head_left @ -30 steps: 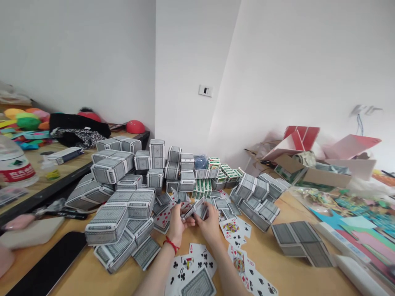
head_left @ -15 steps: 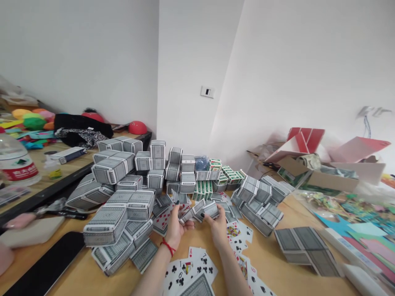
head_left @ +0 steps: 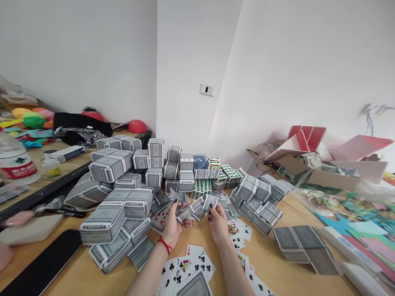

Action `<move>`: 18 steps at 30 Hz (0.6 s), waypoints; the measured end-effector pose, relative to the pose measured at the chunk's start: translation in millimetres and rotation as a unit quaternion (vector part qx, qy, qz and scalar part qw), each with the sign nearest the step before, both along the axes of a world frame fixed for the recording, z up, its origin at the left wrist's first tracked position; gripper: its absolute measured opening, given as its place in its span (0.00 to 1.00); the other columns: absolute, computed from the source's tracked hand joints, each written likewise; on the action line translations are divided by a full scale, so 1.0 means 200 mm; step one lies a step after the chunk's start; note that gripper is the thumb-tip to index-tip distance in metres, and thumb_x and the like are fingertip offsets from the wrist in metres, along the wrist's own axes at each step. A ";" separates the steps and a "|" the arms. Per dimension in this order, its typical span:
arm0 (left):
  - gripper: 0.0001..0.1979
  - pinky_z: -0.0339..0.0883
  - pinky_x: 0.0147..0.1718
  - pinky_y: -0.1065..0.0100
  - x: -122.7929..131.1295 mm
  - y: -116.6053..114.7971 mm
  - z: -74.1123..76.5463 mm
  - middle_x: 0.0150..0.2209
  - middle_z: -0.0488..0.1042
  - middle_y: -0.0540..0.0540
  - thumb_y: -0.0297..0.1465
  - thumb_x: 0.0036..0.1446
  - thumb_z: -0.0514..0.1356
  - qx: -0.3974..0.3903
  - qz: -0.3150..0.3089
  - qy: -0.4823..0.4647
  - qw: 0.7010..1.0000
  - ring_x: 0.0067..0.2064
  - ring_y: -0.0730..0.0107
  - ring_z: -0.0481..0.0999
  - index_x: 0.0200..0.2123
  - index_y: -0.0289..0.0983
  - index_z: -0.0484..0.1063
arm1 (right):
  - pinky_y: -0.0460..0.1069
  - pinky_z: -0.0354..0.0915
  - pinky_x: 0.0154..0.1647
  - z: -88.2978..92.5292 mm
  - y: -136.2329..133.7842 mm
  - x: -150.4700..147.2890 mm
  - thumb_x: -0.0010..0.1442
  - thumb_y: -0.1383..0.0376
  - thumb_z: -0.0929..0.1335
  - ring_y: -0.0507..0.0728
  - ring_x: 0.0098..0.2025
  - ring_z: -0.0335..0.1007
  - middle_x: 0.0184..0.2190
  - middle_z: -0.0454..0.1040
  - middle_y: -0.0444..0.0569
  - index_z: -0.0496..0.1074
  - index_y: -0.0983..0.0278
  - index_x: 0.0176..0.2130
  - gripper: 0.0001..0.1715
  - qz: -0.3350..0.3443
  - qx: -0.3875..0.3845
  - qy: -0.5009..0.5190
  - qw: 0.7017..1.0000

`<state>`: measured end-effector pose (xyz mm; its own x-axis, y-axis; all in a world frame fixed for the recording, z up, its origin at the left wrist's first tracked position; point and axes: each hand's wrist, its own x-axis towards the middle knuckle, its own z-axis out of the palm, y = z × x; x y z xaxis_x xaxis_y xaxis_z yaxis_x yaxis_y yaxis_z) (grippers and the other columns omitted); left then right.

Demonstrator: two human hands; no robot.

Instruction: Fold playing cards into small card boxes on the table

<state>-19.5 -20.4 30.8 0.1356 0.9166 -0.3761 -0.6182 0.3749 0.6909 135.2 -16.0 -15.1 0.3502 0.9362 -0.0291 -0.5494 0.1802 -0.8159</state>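
My left hand (head_left: pixel 173 230), with a red string bracelet at the wrist, is closed around a piece of folded playing cards (head_left: pixel 189 213) with grey patterned backs. To its right, my right hand (head_left: pixel 218 224) pinches a grey-backed playing card (head_left: pixel 210 201) between thumb and fingers, close to the right end of that piece. Whether the two touch is hard to make out. Loose face-up playing cards (head_left: pixel 202 263) lie between my forearms, with a face-down card (head_left: pixel 194 284) nearest me. More face-up cards (head_left: pixel 243 232) lie beside my right hand.
Stacked blocks of folded cards (head_left: pixel 105 222) stand at the left and back, with another group (head_left: pixel 256 205) to the right. Green-and-white card boxes (head_left: pixel 202 188) stand behind my hands. A black phone-like slab (head_left: pixel 46 263) is at left, a folded-card panel (head_left: pixel 305 248) at right.
My right hand has drawn back slightly from the folded piece and turned, its fingers now upright on a card. My left hand stays nearly in place. The view has shifted slightly.
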 end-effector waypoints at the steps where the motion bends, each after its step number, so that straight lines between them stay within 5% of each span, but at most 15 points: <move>1: 0.16 0.66 0.15 0.68 0.00 0.00 0.00 0.17 0.72 0.47 0.42 0.54 0.50 0.000 0.002 0.002 1.000 0.14 0.69 0.69 0.32 0.34 0.65 | 0.43 0.60 0.23 -0.01 0.00 0.01 0.40 0.62 0.74 0.48 0.24 0.64 0.28 0.72 0.40 0.70 0.59 0.33 0.16 0.001 -0.002 0.012 1.000; 18: 0.16 0.66 0.15 0.68 0.00 0.00 -0.01 0.18 0.72 0.48 0.42 0.54 0.50 -0.007 -0.017 0.001 1.000 0.15 0.68 0.70 0.35 0.34 0.64 | 0.45 0.62 0.28 -0.03 0.03 0.02 0.43 0.63 0.72 0.50 0.28 0.67 0.31 0.74 0.42 0.72 0.57 0.36 0.17 -0.013 0.002 0.053 0.999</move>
<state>-20.1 -20.0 29.2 0.1653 0.9065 -0.3885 -0.6038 0.4045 0.6869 138.9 -9.5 -21.3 0.3699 0.9269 -0.0629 -0.6275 0.1994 -0.7527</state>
